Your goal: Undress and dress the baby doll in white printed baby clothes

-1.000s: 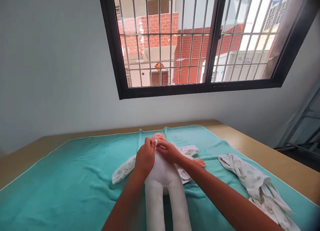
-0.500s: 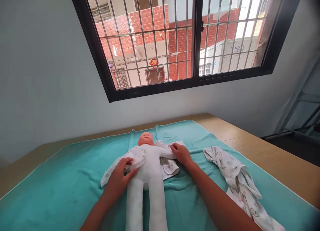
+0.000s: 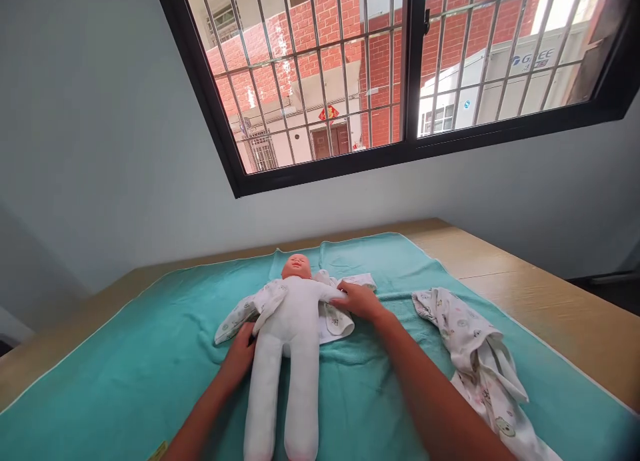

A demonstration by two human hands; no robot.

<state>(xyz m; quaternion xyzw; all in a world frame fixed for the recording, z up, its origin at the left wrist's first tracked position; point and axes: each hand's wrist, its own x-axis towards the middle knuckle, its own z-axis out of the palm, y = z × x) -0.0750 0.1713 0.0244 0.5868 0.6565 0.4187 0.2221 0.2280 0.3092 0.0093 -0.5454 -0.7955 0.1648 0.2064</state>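
Observation:
A white cloth doll (image 3: 287, 314) with a reddish head lies face up, legs toward me. A white printed baby shirt (image 3: 250, 304) covers its arm on the left of the picture; the rest spreads under its back and out to the right. At the doll's hip, my left hand (image 3: 241, 350) has its fingers curled in at the shirt's lower edge, fingertips partly hidden. My right hand (image 3: 359, 299) pinches the end of the doll's bare arm (image 3: 327, 292) on the right, above the spread shirt.
A second printed baby garment (image 3: 475, 354) lies crumpled on the right. Everything rests on a turquoise cloth (image 3: 165, 341) over a wooden table (image 3: 493, 258). Behind stands a wall with a barred, black-framed window (image 3: 320, 168). A small yellowish thing (image 3: 158, 452) shows at the bottom left.
My left hand has moved from the shirt front down to the doll's side. The shirt front has slid off the chest, and the legs have swung slightly left. My right hand keeps its hold.

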